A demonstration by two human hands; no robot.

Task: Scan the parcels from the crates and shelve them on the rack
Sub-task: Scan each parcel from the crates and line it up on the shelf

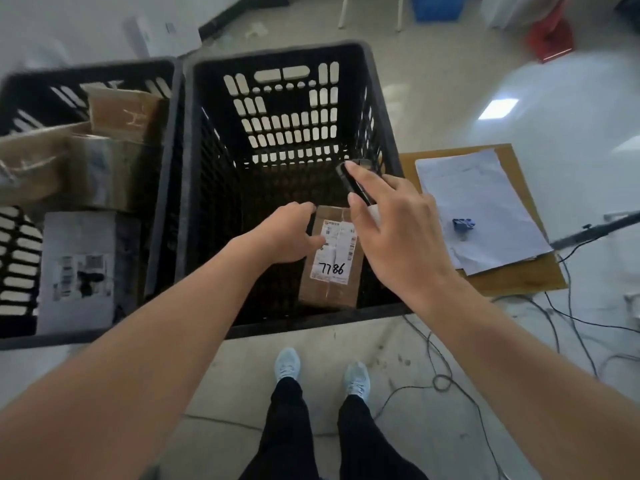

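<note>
A small brown cardboard parcel point(332, 289) with a white label marked 7786 lies at the bottom of the right black crate point(384, 109). My left hand point(284, 233) reaches into the crate and grips the parcel's upper left edge, its thumb on the label. My right hand point(391, 220) holds a black handheld scanner point(353, 181) above the parcel's top right, fingers wrapped round it. The left black crate point(173, 133) holds several brown boxes point(117, 112) and a white bagged parcel point(79, 271).
A brown board point(519, 282) with white papers point(485, 209) and a blue clip point(463, 224) lies on the floor right of the crate. Cables point(568, 317) trail across the floor. My feet point(322, 370) stand just in front of the crate. A red stool point(550, 36) and a blue bin point(436, 6) are far back.
</note>
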